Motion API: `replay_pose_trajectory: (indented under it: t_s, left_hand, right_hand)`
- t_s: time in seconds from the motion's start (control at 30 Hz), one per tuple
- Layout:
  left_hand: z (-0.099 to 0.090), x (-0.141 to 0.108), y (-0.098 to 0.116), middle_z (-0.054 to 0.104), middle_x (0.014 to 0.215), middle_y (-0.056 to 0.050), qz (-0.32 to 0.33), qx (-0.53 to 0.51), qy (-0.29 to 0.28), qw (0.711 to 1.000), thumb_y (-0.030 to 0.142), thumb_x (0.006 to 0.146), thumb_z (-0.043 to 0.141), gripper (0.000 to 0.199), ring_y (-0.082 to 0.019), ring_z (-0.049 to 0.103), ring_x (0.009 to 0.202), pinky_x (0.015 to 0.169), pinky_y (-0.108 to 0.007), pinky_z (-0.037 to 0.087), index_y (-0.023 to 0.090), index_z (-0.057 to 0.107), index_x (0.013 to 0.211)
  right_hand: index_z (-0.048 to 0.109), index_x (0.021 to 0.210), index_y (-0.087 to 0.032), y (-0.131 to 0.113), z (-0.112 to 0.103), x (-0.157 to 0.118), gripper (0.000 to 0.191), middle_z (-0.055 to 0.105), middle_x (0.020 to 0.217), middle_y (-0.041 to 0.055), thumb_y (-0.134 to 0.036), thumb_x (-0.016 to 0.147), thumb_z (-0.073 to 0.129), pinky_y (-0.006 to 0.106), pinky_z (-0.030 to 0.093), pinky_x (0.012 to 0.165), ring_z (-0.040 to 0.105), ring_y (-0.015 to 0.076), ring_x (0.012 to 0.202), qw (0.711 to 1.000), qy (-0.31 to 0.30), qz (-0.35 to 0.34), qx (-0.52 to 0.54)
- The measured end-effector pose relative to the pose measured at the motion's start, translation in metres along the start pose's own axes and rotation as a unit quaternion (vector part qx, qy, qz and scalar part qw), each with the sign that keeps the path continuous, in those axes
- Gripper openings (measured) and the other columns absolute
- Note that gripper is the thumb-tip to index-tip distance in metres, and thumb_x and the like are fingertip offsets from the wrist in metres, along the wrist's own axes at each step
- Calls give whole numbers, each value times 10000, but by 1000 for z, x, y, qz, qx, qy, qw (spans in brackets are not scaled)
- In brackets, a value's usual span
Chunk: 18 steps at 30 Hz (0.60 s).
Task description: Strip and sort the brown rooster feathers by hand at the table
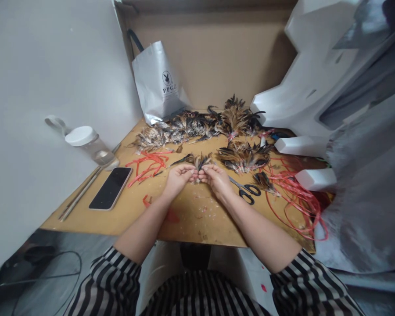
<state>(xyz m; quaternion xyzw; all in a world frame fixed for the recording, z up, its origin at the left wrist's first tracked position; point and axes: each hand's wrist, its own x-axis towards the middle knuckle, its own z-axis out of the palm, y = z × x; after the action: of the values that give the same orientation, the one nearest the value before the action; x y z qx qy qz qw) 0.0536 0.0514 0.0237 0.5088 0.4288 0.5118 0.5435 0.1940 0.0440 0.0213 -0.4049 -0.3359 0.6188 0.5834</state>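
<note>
A small bunch of brown and black feathers [201,160] is pinched between my two hands over the middle of the table. My left hand [181,176] has its fingers closed on the bunch's left side. On the right side, my right hand [213,176] grips it with thumb and fingertips, close to my left hand. Black-handled scissors [246,189] lie just right of my right hand. Behind them rests a larger feather bundle [244,157], with a small one [265,181] nearer the red strings [292,195].
More feathers [187,126] line the back, before a silver bag [159,83]. At the left are a phone [111,188], thin sticks [80,195], a lidded jar [94,147] and red strips [148,164]. White machine parts [303,146] border the right.
</note>
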Motion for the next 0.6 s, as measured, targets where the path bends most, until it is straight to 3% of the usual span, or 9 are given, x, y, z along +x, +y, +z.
replay_pose_trajectory:
  t_s: [0.17,0.27,0.37,0.47,0.6]
  left_hand:
    - [-10,-5,5,635,653,-46,-6,-6,43,999,385,649,666,312,-90,566,522,483,-193,427,102,602,765]
    - [-12,-8,8,623,627,-50,-77,-18,-27,997,426,656,659,348,-82,551,488,439,-175,400,93,606,742]
    - [-11,-9,8,641,697,-67,-130,-42,-96,986,427,653,669,365,-94,583,544,465,-173,423,99,612,802]
    - [-9,-9,7,646,725,-61,-144,-64,-112,981,379,630,703,351,-87,586,557,479,-167,427,109,609,834]
    - [-11,-8,7,650,715,-45,-157,-95,-103,978,275,596,738,317,-71,573,548,477,-153,408,112,611,837]
  right_hand:
    - [567,669,-171,-3,1,0,173,583,577,-23,-318,653,657,211,462,527,526,76,486,997,-11,-71,31]
    - [562,680,-178,-5,2,-4,167,568,594,-22,-334,702,617,227,463,566,525,86,526,992,-7,-127,10]
    - [567,675,-181,-9,5,-12,170,581,616,-10,-340,726,597,247,462,606,533,100,566,981,-20,-178,-78]
    - [574,659,-181,-13,9,-21,180,592,627,2,-345,736,582,264,460,626,541,120,598,961,-51,-212,-168]
    - [590,678,-183,-17,14,-29,182,606,651,10,-346,751,561,276,460,651,556,133,630,947,-79,-233,-209]
